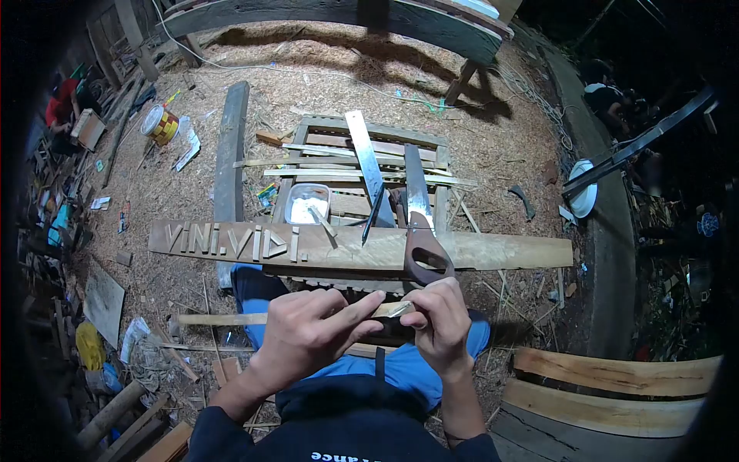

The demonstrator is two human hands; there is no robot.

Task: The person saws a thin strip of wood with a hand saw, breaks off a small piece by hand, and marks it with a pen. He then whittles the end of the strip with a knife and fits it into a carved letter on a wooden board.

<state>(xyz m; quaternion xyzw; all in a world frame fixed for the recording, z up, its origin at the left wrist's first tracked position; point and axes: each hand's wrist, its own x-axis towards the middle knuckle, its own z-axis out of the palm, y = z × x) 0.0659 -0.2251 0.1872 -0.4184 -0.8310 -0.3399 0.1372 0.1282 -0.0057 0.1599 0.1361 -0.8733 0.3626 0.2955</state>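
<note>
My left hand [308,327] is closed round a thin wooden strip [223,319], which sticks out to the left above my lap. At the strip's right end, my right hand [440,319] pinches a small pale piece [395,309] whose exact shape I cannot make out. Just beyond my hands lies a long plank [500,252] with raised wooden letters [245,242] on its left part. A handsaw [418,189] rests across it, handle toward me. Left of the saw are a metal ruler [366,158], a dark pencil-like tool [373,215] and a white tub [308,204].
A slatted frame [443,154] with loose strips lies beyond the plank, and a bench [431,27] stands farther off. A paint can [160,125] sits at upper left. Thick boards [616,373] are at lower right. People [65,108] appear at the left and right edges.
</note>
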